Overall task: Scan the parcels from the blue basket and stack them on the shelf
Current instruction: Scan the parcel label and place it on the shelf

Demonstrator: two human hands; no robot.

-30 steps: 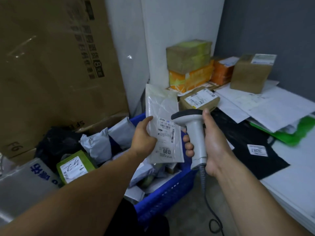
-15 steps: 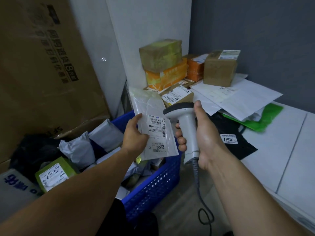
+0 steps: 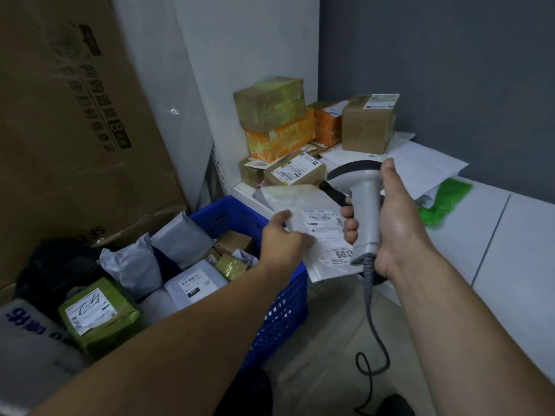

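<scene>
1. Head view: the left hand pinches a flat white parcel at its near-left edge, thumb on top and label facing up.
2. The right hand grips a grey scanner; its fingers curl round the handle.
3. The parcel is held over the far-right corner of the blue basket, which holds more parcels.
4. Taped boxes stand stacked at the far end of the white shelf.

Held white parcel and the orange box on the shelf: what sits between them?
Head view: a brown carton with a white label lies between the white parcel and the orange box.
</scene>
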